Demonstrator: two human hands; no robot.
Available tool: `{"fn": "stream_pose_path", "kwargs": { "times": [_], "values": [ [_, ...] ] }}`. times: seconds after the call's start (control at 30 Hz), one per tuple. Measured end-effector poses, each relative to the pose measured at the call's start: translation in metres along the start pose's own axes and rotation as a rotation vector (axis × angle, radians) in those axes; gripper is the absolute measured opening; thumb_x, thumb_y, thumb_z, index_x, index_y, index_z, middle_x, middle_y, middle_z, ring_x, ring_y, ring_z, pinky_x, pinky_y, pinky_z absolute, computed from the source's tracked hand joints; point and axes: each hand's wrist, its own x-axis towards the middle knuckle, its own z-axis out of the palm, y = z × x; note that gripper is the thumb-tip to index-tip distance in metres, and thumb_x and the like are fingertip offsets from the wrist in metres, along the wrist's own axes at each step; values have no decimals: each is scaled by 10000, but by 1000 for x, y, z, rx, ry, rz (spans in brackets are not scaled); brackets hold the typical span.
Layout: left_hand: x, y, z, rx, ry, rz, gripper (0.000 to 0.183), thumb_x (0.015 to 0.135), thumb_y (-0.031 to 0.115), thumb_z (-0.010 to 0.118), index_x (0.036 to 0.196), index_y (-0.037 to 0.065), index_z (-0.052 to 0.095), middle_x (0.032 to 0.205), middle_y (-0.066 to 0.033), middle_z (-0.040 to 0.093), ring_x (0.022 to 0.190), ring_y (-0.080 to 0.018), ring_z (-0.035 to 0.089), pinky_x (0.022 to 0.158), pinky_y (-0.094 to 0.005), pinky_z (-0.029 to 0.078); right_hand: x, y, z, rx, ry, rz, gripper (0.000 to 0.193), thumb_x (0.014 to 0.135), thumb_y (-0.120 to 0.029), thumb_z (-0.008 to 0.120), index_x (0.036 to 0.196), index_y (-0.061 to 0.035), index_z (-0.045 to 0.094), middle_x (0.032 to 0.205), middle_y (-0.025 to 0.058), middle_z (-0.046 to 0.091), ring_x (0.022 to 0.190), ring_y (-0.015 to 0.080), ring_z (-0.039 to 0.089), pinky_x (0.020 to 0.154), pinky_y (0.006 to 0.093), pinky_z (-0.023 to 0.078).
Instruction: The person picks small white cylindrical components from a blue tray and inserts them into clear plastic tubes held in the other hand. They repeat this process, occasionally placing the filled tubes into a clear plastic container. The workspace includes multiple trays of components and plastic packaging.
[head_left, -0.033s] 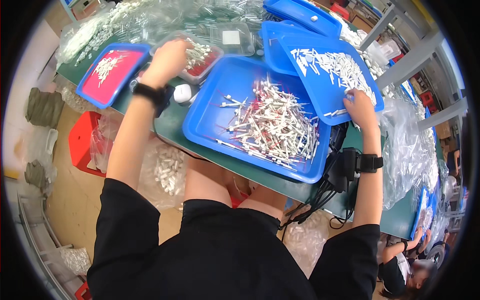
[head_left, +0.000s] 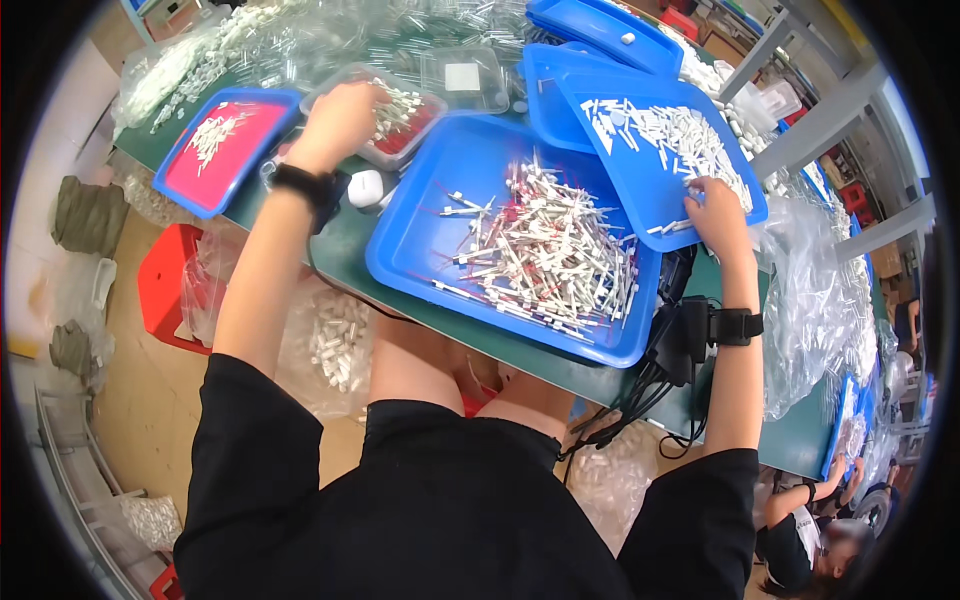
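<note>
My left hand reaches over a clear plastic box, its fingers curled together at a heap of thin white sticks on a red bottom. What its fingertips hold, if anything, is hidden. At the lower edge of a tilted blue tray with short white tubes, my right hand has its thumb and fingers drawn together; whatever is in them is too small to make out. Between my hands stands a deeper blue tray with a large pile of white sticks with red strands.
A blue-rimmed tray with a pink bottom lies left, with a white case nearer. Black devices and cables hang at the table's front edge. More blue trays are stacked behind. Another person works at lower right.
</note>
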Motion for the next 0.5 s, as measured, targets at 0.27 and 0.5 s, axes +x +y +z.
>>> {"fn": "stream_pose_path", "kwargs": {
  "times": [0.27, 0.5],
  "values": [
    [0, 19, -7, 92, 71, 44, 124, 770, 141, 673, 872, 112, 737, 857, -83, 694, 889, -283, 639, 798, -394, 485, -1, -15, 5, 109, 69, -160, 186, 758, 17, 618, 922, 22, 704, 853, 175, 683, 777, 303, 673, 748, 365, 527],
    [6, 28, -15, -117, 378, 92, 70, 767, 156, 716, 788, 89, 718, 835, -92, 688, 787, -271, 642, 735, -360, 498, 0, -18, -2, 85, 118, -160, 108, 785, -53, 672, 871, -3, 713, 840, 145, 689, 760, 298, 670, 722, 352, 519]
  ]
}}
